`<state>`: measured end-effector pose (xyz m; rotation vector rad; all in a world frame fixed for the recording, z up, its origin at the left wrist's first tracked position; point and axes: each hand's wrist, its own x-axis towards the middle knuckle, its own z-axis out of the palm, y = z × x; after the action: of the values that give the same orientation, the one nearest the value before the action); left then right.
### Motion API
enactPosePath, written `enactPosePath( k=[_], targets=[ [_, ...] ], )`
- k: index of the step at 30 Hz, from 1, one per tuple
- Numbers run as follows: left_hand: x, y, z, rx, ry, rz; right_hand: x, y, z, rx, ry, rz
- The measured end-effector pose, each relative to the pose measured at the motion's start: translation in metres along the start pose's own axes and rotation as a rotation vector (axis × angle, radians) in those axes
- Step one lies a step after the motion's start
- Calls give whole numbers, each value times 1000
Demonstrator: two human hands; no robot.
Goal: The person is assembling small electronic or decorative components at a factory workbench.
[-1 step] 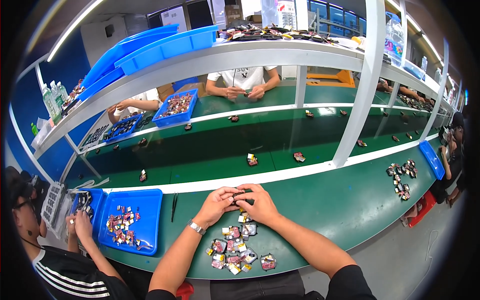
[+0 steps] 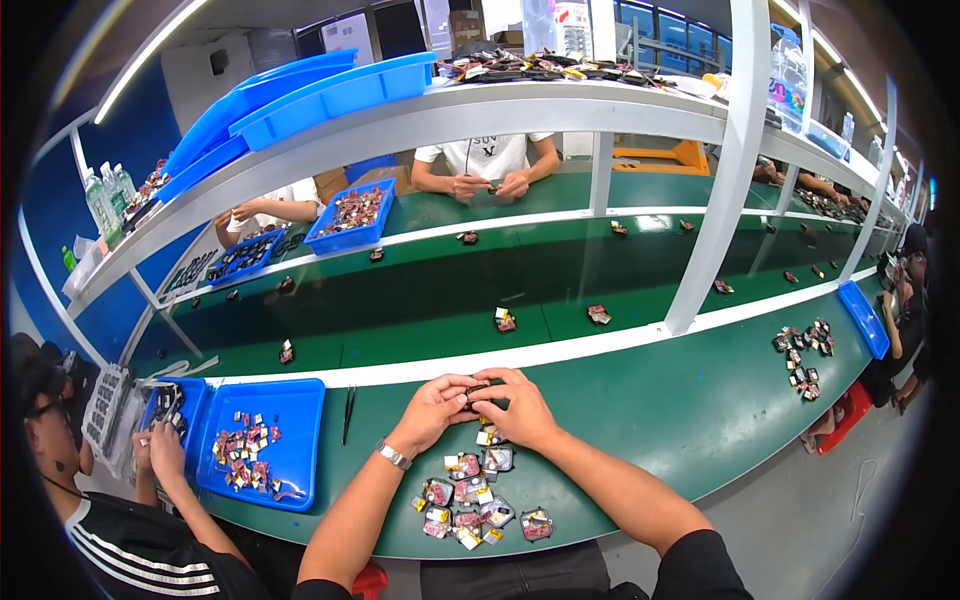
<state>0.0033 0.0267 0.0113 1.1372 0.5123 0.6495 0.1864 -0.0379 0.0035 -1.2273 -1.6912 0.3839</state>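
One small black electronic module (image 2: pixel 474 393), partly hidden, pinched between the curled fingertips of left hand (image 2: pixel 434 414) and right hand (image 2: pixel 522 412), over the green worktop (image 2: pixel 650 420). Red-boarded modules (image 2: pixel 470 490), clustered nearer its front edge. Black tweezers (image 2: pixel 348 415), laid beside blue tray (image 2: pixel 300 420).

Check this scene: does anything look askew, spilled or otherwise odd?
Slightly: on the white metal shelf, the blue plastic trays lean askew, one overlapping another instead of nesting squarely. Nothing looks spilled; the small black-rimmed devices in the foreground lie loosely grouped on the green bench.
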Motion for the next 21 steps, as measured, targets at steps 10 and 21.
enactPosePath(
  k=[10, 21],
  targets=[
    [-2, 0, 2, 26, 45, 36, 0, -11, -1, 18, -25, 13],
    [0, -7, 7, -3, 91, 136, 2, -17, -6, 41, 6, -14]
  ],
)
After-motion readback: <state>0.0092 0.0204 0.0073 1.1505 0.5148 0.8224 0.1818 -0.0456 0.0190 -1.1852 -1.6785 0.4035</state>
